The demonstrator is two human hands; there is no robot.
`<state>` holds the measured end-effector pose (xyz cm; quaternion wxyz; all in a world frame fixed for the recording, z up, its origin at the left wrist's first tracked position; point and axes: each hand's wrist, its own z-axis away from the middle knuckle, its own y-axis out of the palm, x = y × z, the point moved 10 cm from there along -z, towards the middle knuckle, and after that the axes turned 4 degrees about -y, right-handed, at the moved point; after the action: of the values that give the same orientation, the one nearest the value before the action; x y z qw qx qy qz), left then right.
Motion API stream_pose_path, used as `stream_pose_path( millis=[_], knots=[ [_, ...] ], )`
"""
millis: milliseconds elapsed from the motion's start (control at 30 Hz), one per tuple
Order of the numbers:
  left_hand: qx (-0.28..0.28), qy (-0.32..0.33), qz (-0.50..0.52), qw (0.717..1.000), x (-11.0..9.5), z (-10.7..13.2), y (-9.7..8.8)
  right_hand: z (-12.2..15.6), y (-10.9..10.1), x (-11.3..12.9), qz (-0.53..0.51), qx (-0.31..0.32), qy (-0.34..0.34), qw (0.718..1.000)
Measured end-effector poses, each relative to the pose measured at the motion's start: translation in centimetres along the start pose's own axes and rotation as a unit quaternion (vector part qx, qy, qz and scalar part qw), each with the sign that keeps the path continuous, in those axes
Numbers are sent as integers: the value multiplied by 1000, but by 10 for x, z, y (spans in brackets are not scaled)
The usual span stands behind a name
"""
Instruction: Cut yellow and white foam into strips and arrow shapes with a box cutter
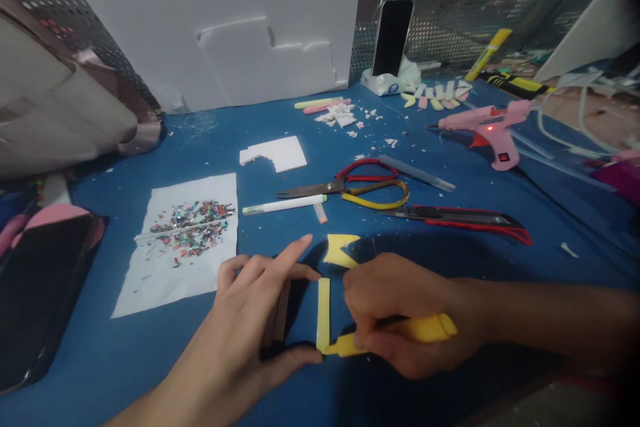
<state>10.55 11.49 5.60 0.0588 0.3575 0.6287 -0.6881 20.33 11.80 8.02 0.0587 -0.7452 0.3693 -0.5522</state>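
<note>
My right hand (400, 313) is closed around a yellow highlighter (420, 329), its tip at the lower end of a narrow pale yellow strip (324, 312). My left hand (260, 300) steadies that strip on the blue table, a fingertip at its top end and the thumb at its bottom end; the index finger points up and away. A dark brown object (281, 317) shows partly under the left palm. Just beyond the right knuckles lies a yellow notched piece (342, 249), partly covered by the hand.
Scissors (345, 187), a white marker (285, 205) and a red-black cutter knife (465, 219) lie beyond the hands. A pink glue gun (500, 127) with a lit red light stands right. Left are a paper sheet (165, 203) with glittery flakes and a phone (40, 293). White foam (280, 152) lies behind.
</note>
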Motion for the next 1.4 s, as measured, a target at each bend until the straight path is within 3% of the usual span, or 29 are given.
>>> stream_pose_path(
  millis=[400, 633, 1067, 1400],
  knots=[
    [-10, 4, -8, 1000, -2, 3, -2, 0, -4, -2, -22, -31, 3, 999],
    [-3, 2, 8, 1000, -2, 2, 1, 1, -3, -3, -30, -16, 10, 999],
    [-34, 6, -78, 996, 1, 8, -2, 2, -3, -7, -35, -22, 28, 999],
    [-2, 1, 13, 1000, 0, 2, 0, 2, -5, -7, -21, -28, 29, 999]
  ],
)
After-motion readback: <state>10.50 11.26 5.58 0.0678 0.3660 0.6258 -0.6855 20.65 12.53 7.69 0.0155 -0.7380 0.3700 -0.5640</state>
